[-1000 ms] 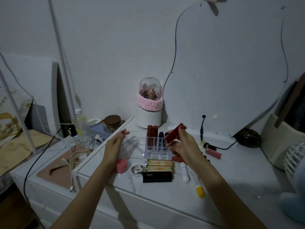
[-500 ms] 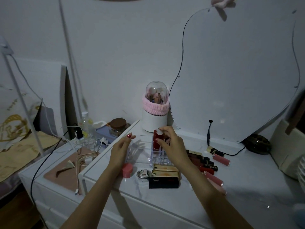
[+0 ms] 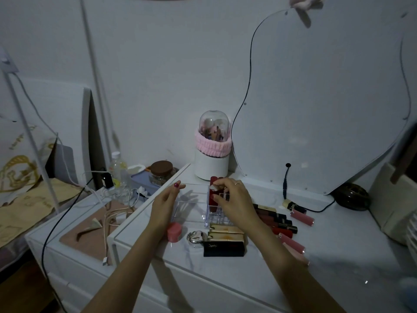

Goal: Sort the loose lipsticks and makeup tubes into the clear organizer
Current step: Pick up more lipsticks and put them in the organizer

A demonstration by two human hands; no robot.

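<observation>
The clear organizer [image 3: 211, 219] stands in the middle of the white dresser top [image 3: 338, 251], with several red tubes upright in its back slots. My right hand [image 3: 235, 203] reaches over it, and its fingertips pinch a red lipstick tube [image 3: 211, 199] that stands in a slot. Resting against the organizer's low left tray [image 3: 188, 207] is my left hand [image 3: 165, 205], fingers fairly straight. Loose items lie around: gold lipsticks [image 3: 225, 231], a black lipstick box [image 3: 223, 248], dark tubes [image 3: 278, 219] and pink gloss tubes [image 3: 302, 218].
A short pink tube [image 3: 174, 232] and a silver trinket [image 3: 196, 237] lie by my left wrist. A white brush holder [image 3: 211, 164] with a clear dome stands behind the organizer, beside a large mirror [image 3: 327, 98]. Cables, a bottle and a jar crowd the lower unit on the left.
My right hand carried the red tube from above the organizer down into a slot and now pinches it there. The left hand stayed at the organizer's left side.
</observation>
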